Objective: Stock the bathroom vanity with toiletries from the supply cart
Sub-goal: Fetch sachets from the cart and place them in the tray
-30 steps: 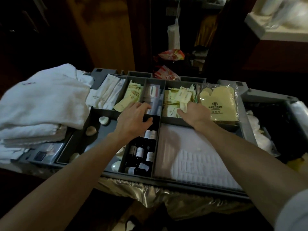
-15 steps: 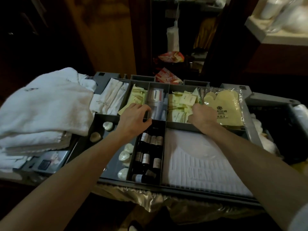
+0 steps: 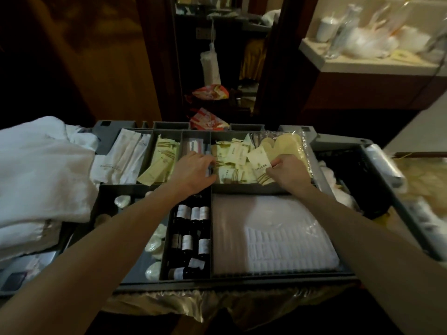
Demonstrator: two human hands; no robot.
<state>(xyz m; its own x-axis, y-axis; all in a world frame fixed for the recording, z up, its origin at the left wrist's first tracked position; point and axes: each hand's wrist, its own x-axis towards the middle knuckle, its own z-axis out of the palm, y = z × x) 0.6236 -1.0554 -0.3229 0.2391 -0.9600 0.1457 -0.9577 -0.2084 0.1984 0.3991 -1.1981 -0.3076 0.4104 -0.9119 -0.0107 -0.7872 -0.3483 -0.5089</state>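
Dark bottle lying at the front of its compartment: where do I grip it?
Probably across the middle of the bottle, fingers coming straight down: it lies on its side, with the compartment walls close in front and left.

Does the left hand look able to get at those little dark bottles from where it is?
Probably yes. The dark bottles lie uncovered in an open compartment just below the left hand, with nothing over them. It would only need to draw back a little.

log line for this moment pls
phase: picking from supply cart | right hand: pinches cream packet | left hand: over narrow compartment, grip unclear
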